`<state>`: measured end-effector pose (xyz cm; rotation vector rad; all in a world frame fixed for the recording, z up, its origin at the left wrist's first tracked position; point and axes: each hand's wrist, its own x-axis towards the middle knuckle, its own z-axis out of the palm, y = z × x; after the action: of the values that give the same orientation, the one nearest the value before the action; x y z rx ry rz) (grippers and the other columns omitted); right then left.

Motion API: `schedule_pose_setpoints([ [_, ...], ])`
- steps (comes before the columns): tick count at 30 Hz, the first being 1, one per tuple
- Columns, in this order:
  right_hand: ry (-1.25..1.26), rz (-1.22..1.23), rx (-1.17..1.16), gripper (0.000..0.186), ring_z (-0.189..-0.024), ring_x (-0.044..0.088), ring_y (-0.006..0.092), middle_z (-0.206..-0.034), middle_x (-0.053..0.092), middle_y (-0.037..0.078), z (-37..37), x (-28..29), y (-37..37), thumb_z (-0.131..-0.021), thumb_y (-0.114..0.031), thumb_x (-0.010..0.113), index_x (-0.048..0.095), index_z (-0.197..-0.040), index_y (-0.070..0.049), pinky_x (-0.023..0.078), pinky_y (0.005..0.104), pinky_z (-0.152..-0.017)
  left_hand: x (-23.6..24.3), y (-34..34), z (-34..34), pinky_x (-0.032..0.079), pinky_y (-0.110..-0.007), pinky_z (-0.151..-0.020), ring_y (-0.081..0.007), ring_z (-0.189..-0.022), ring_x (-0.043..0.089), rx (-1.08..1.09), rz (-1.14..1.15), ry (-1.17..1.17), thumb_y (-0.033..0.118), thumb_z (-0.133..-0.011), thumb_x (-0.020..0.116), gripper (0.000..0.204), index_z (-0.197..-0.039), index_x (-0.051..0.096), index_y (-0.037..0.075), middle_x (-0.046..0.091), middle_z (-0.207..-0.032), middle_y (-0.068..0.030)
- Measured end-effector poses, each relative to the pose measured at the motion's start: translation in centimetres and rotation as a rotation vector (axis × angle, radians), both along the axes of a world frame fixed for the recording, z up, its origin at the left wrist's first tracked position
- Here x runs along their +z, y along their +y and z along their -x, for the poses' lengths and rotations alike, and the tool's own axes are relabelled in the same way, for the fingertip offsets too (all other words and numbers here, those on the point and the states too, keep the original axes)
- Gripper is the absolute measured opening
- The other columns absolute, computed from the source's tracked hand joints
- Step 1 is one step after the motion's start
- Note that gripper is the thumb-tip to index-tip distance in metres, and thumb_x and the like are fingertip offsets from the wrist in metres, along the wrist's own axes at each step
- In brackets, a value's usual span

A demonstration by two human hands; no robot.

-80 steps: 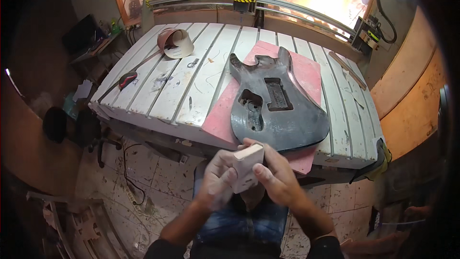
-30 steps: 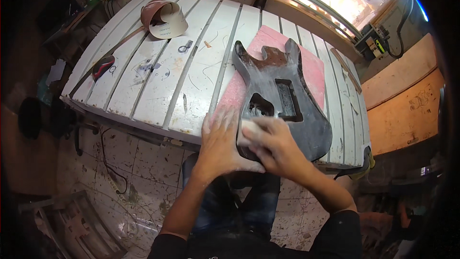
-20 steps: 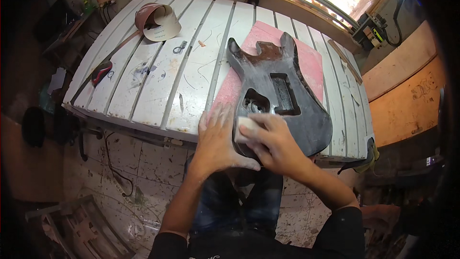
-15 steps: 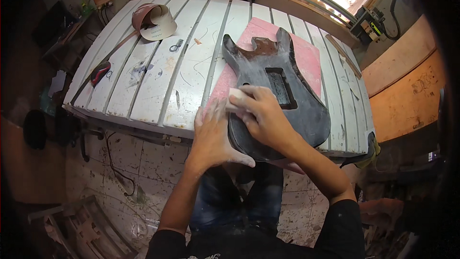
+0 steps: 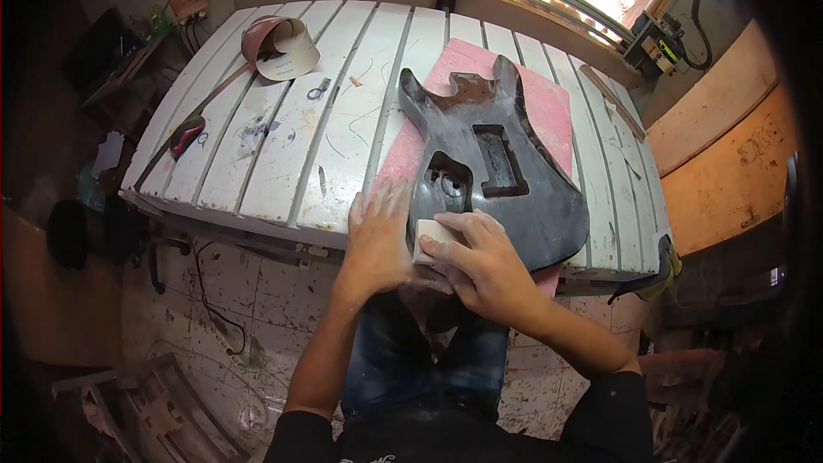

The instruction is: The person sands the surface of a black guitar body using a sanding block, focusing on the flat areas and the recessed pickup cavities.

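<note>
A: Where to look for the right hand (image 5: 484, 261)?

B: Down on the near end of the dark guitar body (image 5: 506, 180), curled shut over a pale sanding block (image 5: 431, 236); wrapped over its top and right side, pressing it flat on the wood just below the round cavity

A: And the left hand (image 5: 377, 240)?

B: Spread open, holding nothing; laid palm-down across the near edge of the pink pad (image 5: 549, 107) and the white slatted table (image 5: 283, 146), snug against the body's left rim and seemingly touching the block's left side

A: Which way along the body from the block?

B: Away from the person, leaning a little left toward the far tip; lengthwise from the rounded butt close by the hands up to the two horns at the far end. Nearly all of it beyond and to the right of the block, so nearer the right hand than the left

A: Anything else up there?

B: A curled roll of brown sandpaper (image 5: 279, 47) at the far left, well apart from the body; a red-handled tool (image 5: 186, 135) near the table's left edge

A: Different from half a second back?

B: Yes: then further up the body, level with the rectangular cavity; now drawn back to the near rim, left hand in much the same spot. Earlier again, lifted clear of the table between both hands, off the wood altogether
</note>
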<state>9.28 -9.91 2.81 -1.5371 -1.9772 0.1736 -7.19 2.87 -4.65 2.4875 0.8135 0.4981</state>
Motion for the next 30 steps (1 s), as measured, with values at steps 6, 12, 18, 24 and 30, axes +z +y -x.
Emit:
schedule_pose_setpoints([
  [6, -0.034, -0.142, -0.088, 0.03, -0.113, 0.061, 0.0416, -0.124, 0.065, 0.018, -1.5, -1.7, 4.5, -0.09, -0.009, 0.073, 0.072, -0.12, -0.01, 0.048, 0.0501, -0.099, 1.2, -0.3, -0.7, 0.01, -0.059, -0.13, -0.0382, -0.161, 0.024, -0.019, 0.044, 0.068, 0.082, -0.036, 0.09, 0.163, -0.162, 0.033, -0.003, 0.037, -0.168, -0.0229],
  [12, 0.001, -0.059, 0.005, 0.031, -0.113, 0.061, 0.04, -0.124, 0.064, 0.018, 0.4, -0.5, 0.1, -0.089, -0.01, 0.075, 0.072, -0.12, -0.011, 0.048, 0.0506, -0.099, -1.6, 0.1, 0.2, 0.011, -0.059, -0.13, -0.0374, -0.161, 0.024, 0.058, -0.173, 0.041, 0.081, -0.036, 0.09, 0.161, -0.162, 0.035, -0.002, 0.039, -0.167, -0.0228],
  [18, -0.033, -0.166, -0.109, 0.032, -0.116, 0.061, 0.0396, -0.125, 0.065, 0.017, -1.0, -1.4, 2.8, -0.092, -0.014, 0.073, 0.071, -0.123, -0.011, 0.048, 0.0501, -0.1, 1.2, -0.2, -0.7, 0.011, -0.059, -0.13, -0.0354, -0.161, 0.024, -0.031, 0.052, 0.076, 0.081, -0.042, 0.089, 0.157, -0.162, 0.033, -0.004, 0.037, -0.168, -0.0229],
  [24, 0.047, 0.151, -0.002, 0.039, -0.118, 0.061, 0.0399, -0.13, 0.064, 0.019, -2.3, 2.6, -6.5, -0.086, -0.005, 0.077, 0.074, -0.124, -0.012, 0.047, 0.0501, -0.103, 1.2, 0.5, 0.7, 0.008, -0.058, -0.13, -0.0377, -0.163, 0.018, -0.092, 0.037, 0.093, 0.082, -0.045, 0.087, 0.161, -0.165, 0.024, -0.006, 0.03, -0.17, -0.0263],
  [30, -0.145, 0.099, -0.258, 0.036, -0.126, 0.061, 0.0379, -0.136, 0.064, 0.016, -4.2, 1.2, -6.7, -0.09, -0.008, 0.074, 0.073, -0.126, -0.012, 0.04, 0.057, -0.114, 3.0, 2.2, -2.3, 0.011, -0.056, -0.129, -0.041, -0.16, 0.027, -0.068, 0.5, -0.202, 0.068, -0.074, 0.083, 0.126, -0.164, 0.031, -0.004, 0.037, -0.166, -0.03],
])
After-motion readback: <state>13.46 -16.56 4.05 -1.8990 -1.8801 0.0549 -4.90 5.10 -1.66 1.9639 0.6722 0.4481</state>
